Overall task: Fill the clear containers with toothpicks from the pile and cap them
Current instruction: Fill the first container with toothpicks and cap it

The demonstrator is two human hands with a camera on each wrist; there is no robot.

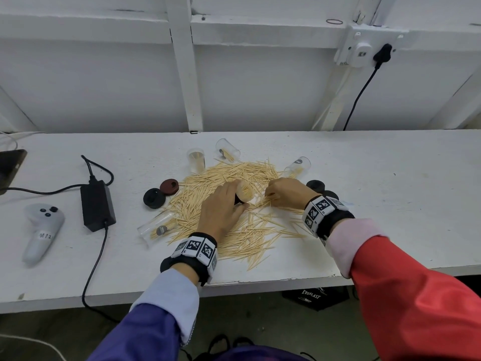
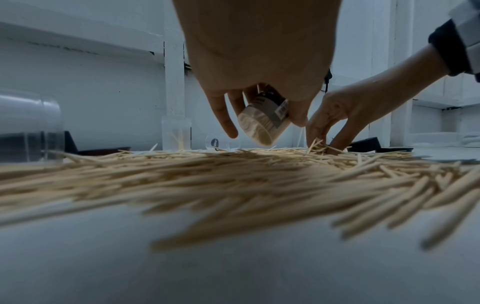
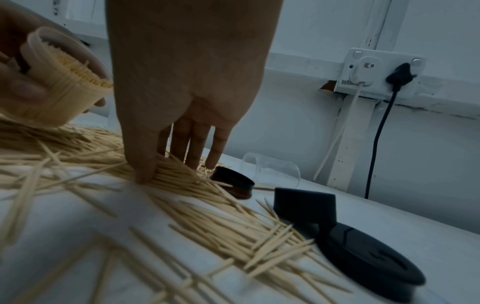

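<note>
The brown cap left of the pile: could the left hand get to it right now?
Probably not at once: the left hand already grips a filled container. The brown cap lies uncovered nearby.

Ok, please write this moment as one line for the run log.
left hand: holds nearly full toothpick container, tilted, uncapped | right hand: gathering toothpicks from pile | caps: loose on table

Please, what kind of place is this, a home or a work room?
Probably a plain work room or recording bench, not a home: a bare white-painted table against white panel walls, a wall socket with a black plug, and a game-style controller beside a power adapter.
</note>
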